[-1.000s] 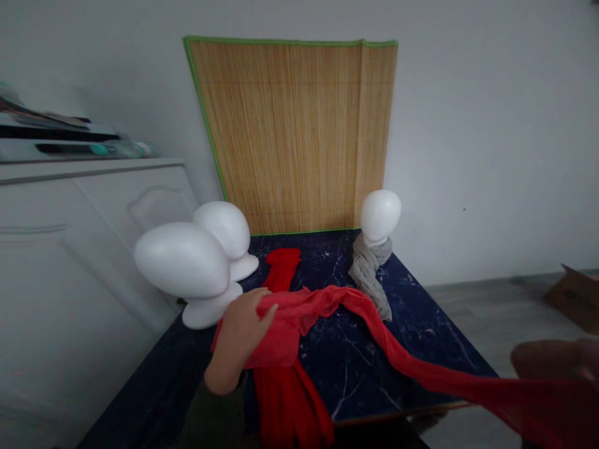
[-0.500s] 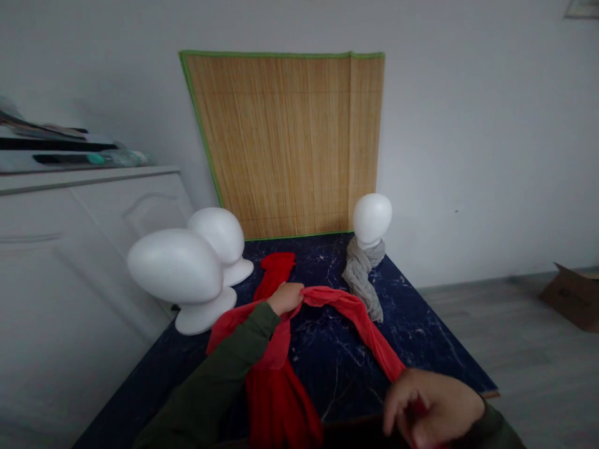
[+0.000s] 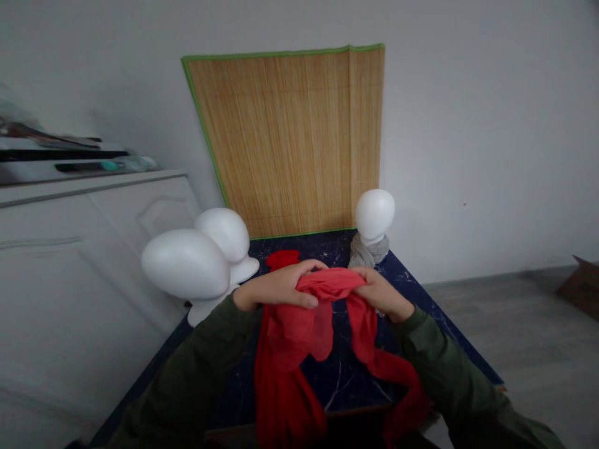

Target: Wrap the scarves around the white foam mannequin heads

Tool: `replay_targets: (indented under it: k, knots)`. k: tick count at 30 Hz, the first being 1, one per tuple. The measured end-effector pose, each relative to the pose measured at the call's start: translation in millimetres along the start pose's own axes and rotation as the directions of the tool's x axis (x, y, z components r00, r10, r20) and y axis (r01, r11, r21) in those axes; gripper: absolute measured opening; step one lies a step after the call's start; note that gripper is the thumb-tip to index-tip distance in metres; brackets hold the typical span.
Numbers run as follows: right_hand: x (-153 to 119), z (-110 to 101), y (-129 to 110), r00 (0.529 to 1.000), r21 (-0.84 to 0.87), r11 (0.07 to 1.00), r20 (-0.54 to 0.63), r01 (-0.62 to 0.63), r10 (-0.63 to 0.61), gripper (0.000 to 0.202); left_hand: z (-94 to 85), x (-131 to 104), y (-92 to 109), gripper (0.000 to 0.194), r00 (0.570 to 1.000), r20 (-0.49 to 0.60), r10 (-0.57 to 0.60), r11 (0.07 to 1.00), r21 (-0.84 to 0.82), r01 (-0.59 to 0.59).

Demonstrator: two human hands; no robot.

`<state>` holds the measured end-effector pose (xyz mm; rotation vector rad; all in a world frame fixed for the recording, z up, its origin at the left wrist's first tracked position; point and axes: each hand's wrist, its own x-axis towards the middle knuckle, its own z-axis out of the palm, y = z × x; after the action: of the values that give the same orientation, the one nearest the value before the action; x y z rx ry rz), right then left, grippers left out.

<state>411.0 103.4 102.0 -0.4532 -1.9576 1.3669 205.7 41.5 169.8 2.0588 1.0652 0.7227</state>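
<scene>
Three scarves (image 3: pixel 333 282), three heads (image 3: pixel 186 263)

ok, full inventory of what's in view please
lighter red scarf: 1, between both hands, ends hanging
deeper red scarf: 1, lengthwise on table
head forms: 3, white, two left, one far right on table
grey scarf: 1, around right form's neck
table: 1, dark blue marbled, centre
mat: 1, tan, green-edged, on wall
wall: pale grey, behind
cabinet: 1, white, left
cabinet-top items: several, mixed colours, blurred
box: 1, brown, right edge
floor: grey, right
sleeves: 2, dark green
left hand, right hand: on lighter red scarf
</scene>
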Motion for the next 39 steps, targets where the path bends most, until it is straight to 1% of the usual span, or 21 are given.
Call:
replay_targets:
  k: [3, 7, 9, 11, 12, 14, 15, 17, 20, 22, 24, 25, 26, 27, 29, 32, 34, 36, 37, 38, 39]
  knots:
    - [-2.1, -12.7, -14.7, 0.971, 0.231, 0.973, -0.238, 0.029, 0.028, 0.015, -5.7, -7.4, -0.5, 0.05, 0.984, 0.109, -0.144, 0.989, 0.024, 0.143]
    - [-5.6, -28.2, -33.5, 0.88, 0.158, 0.976, -0.471, 0.149, -0.058, 0.023, -5.8, -10.6, -7.8, 0.027, 0.911, 0.31, -0.271, 0.956, -0.02, 0.291]
    - [-8.4, -34.7, -37.3, 0.829, 0.083, 0.982, -0.551, 0.17, -0.097, 0.029, -5.2, -10.5, -7.5, 0.029, 0.938, 0.24, -0.248, 0.946, -0.149, 0.288]
    - [-12.1, -37.8, -34.3, 0.82, 0.062, 0.987, -0.565, 0.151, -0.089, 0.032, -6.2, -9.0, -2.8, 0.039, 0.98, 0.01, -0.197, 0.908, -0.375, 0.187]
    - [-13.8, -36.8, -30.2, 0.832, 0.065, 0.989, -0.549, 0.135, -0.077, 0.034, -7.3, -7.4, 0.9, 0.043, 0.978, -0.121, -0.167, 0.872, -0.481, 0.089]
    - [-15.6, -27.0, -18.0, 0.869, 0.075, 0.99, -0.49, 0.122, -0.07, 0.042, -9.5, -1.6, 10.5, 0.043, 0.939, -0.328, -0.105, 0.781, -0.612, -0.127]
    - [-15.5, -18.1, -10.6, 0.89, 0.085, 0.988, -0.448, 0.131, -0.079, 0.049, -10.0, 2.7, 16.0, 0.04, 0.918, -0.39, -0.074, 0.74, -0.638, -0.211]
    - [-12.9, 5.9, 3.7, 0.935, 0.12, 0.979, -0.337, 0.164, -0.115, 0.065, -8.1, 13.3, 27.9, 0.037, 0.893, -0.451, -0.009, 0.687, -0.652, -0.322]
    - [-5.7, 43.7, 17.4, 0.989, 0.183, 0.972, -0.053, 0.145, -0.138, 0.082, 2.0, 31.0, 46.7, 0.038, 0.89, -0.447, 0.087, 0.662, -0.642, -0.387]
    - [-2.5, 60.9, 19.5, 0.97, 0.22, 0.973, 0.21, 0.072, -0.12, 0.077, 9.1, 40.3, 58.9, 0.039, 0.883, -0.452, 0.124, 0.657, -0.629, -0.414]
    - [-4.5, 69.1, 18.6, 0.888, 0.249, 0.968, 0.449, -0.016, -0.101, 0.063, 10.9, 45.0, 69.9, 0.038, 0.867, -0.48, 0.13, 0.65, -0.62, -0.441]
    - [-8.0, 70.1, 18.3, 0.846, 0.261, 0.964, 0.525, -0.056, -0.093, 0.057, 8.8, 45.2, 74.5, 0.036, 0.862, -0.49, 0.129, 0.643, -0.62, -0.449]
    - [-13.2, 69.3, 18.6, 0.818, 0.273, 0.958, 0.569, -0.09, -0.085, 0.052, 4.6, 44.0, 78.3, 0.034, 0.861, -0.492, 0.128, 0.636, -0.626, -0.452]
    - [-19.9, 66.6, 19.8, 0.814, 0.291, 0.949, 0.576, -0.117, -0.076, 0.05, -1.4, 41.4, 81.0, 0.033, 0.861, -0.492, 0.129, 0.628, -0.631, -0.455]
    - [-36.3, 55.8, 24.9, 0.868, 0.372, 0.916, 0.493, -0.149, -0.059, 0.048, -16.9, 33.5, 81.2, 0.033, 0.848, -0.514, 0.13, 0.615, -0.629, -0.476]
    - [-62.2, 26.4, 35.1, 0.969, 0.528, 0.838, 0.249, -0.134, -0.002, 0.041, -40.6, 20.1, 62.9, 0.035, 0.793, -0.607, 0.051, 0.615, -0.607, -0.504]
    - [-76.2, 0.8, 39.1, 0.993, 0.57, 0.813, 0.07, -0.119, 0.097, 0.037, -49.8, 13.0, 35.9, 0.034, 0.786, -0.616, -0.046, 0.642, -0.621, -0.449]
    - [-86.4, -24.4, 39.1, 0.98, 0.561, 0.82, -0.074, -0.111, 0.184, 0.034, -48.5, 6.7, -0.9, 0.034, 0.844, -0.509, -0.168, 0.696, -0.668, -0.264]
    - [-90.2, -35.2, 38.0, 0.968, 0.551, 0.826, -0.122, -0.12, 0.221, 0.032, -42.9, 3.0, -21.3, 0.034, 0.872, -0.421, -0.251, 0.729, -0.674, -0.116]
    - [-93.4, -43.7, 36.6, 0.955, 0.547, 0.825, -0.148, -0.138, 0.257, 0.03, -33.5, -1.5, -42.0, 0.034, 0.877, -0.327, -0.351, 0.759, -0.648, 0.062]
    - [-96.2, -49.5, 35.7, 0.942, 0.553, 0.817, -0.158, -0.163, 0.295, 0.028, -20.7, -7.3, -62.1, 0.036, 0.846, -0.332, -0.418, 0.807, -0.563, 0.178]
